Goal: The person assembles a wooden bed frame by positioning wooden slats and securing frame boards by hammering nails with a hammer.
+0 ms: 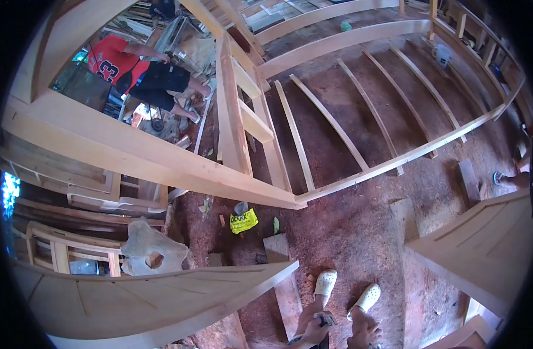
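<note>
At the bottom of the head view, my left hand (316,333) is closed around a small dark grey tool (325,319). Its exact kind is too small to make out. My right hand (365,335) is beside it, in front of my lower leg, with its fingers loosely apart and nothing visible in them. Just beyond the hands are my feet in a pair of pale clogs (325,285). A curved, grooved wooden panel (156,299) lies left of my hands, and a similar panel (476,247) stands to the right.
A large wooden bed-like frame (162,168) with slats (330,122) spans the dusty floor ahead. A yellow plastic bag (244,221) and wood blocks (276,248) lie nearer. Beyond the frame, a person in a red shirt (112,64) bends. Another person's foot (499,178) shows at right.
</note>
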Motion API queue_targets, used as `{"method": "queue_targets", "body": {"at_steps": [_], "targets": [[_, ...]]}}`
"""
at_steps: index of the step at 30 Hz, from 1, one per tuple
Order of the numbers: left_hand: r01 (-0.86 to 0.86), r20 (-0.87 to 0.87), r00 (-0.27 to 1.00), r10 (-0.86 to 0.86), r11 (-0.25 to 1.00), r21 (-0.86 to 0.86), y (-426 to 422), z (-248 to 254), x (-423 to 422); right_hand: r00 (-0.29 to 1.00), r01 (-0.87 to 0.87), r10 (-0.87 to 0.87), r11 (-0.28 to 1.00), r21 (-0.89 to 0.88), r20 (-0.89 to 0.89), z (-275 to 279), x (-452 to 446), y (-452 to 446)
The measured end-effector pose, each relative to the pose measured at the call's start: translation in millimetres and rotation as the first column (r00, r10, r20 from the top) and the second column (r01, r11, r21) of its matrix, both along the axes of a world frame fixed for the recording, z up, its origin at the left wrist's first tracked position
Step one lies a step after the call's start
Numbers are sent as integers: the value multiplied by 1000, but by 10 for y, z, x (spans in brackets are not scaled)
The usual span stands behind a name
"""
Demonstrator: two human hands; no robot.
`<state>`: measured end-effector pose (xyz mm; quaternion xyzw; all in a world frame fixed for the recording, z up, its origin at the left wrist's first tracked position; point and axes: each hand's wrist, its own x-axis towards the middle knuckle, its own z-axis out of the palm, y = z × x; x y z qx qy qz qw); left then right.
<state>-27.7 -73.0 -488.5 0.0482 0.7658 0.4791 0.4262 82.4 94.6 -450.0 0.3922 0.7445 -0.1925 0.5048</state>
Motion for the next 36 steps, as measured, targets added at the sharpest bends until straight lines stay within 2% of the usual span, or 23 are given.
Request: {"method": "queue_targets", "body": {"at_steps": [4,6,7,8,9,10,11,13,15,18,22,26,36], "targets": [[-1,64,998,-3,997,71,-138,-173,10,999,-32,32,998,-46,-10,73,64,17],[-17,-9,1000,17,1000,-4,-98,-94,-78,999,-4,0,995,-100,-45,36,-7,72],[-71,-6,997,71,993,-94,228,500,-333,998,5,-14,991,-136,-63,22,-78,85],[-62,-10,998,61,995,-72,137,324,-295,996,18,-33,985,-170,-82,10,-127,96],[3,73,997,8,987,-160,-88,-80,-186,994,27,-49,978,-205,-101,-2,-180,114],[75,153,987,-37,964,-253,-229,-248,-176,991,39,-70,969,-244,-118,-6,-225,125],[82,138,989,-47,963,-256,-262,-102,-260,986,53,-96,956,-289,-138,-6,-261,136],[-59,348,930,114,985,-165,-249,229,-428,971,86,-158,931,-356,-180,36,-331,190],[-190,528,825,203,979,-80,-64,652,-619,949,106,-211,912,-396,-234,121,-429,290],[-269,599,771,218,963,-4,227,1369,-1002,910,132,-285,888,-441,-301,366,-680,554],[-297,590,785,187,950,94,575,2124,-1533,850,202,-391,860,-468,-352,621,-918,947],[-287,554,821,142,940,183,836,2671,-2026,765,318,-520,817,-481,-379,807,-1050,1368],[-163,502,864,-33,926,341,1575,3362,-2984,421,620,-818,575,-534,-392,1086,-1065,2006]]}}
